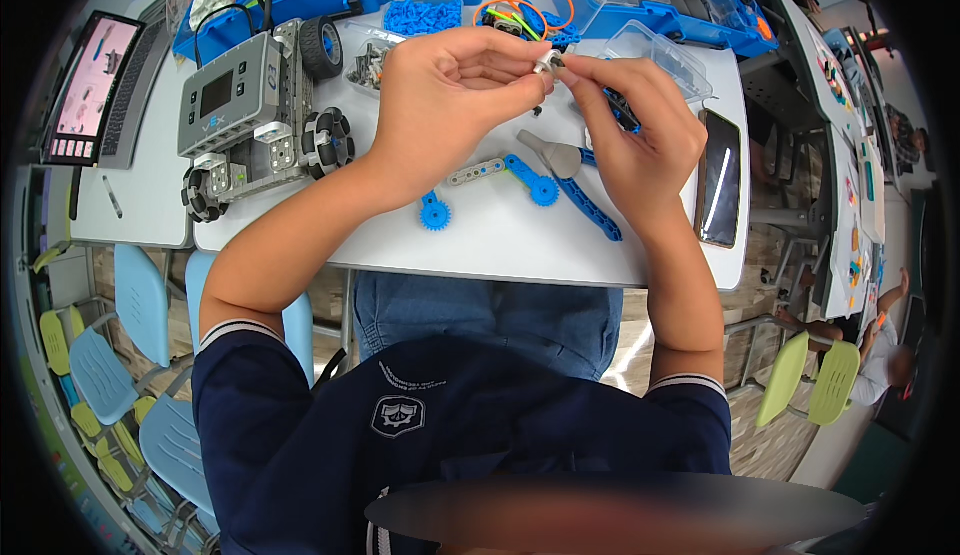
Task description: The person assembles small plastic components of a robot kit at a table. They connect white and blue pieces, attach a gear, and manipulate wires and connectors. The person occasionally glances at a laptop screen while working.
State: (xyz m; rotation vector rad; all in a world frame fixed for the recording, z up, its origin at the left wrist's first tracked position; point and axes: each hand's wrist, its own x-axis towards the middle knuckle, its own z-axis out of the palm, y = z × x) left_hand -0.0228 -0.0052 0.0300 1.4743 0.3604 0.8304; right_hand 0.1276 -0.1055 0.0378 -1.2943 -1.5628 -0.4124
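White pc (545, 62) x1 in 2 hands (425, 105) (645, 140)

Two blue gears (435, 213), one wheeled robot (232, 97)

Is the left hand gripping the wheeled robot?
No, the left hand pinches a small part, while the wheeled robot stands apart on the table.

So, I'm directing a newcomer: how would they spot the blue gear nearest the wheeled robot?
On the white table, find the grey wheeled robot at the left. To its right lies a small blue gear with many short teeth. Unlike the second blue gear farther right, it sits nearer the robot and the table's front edge.
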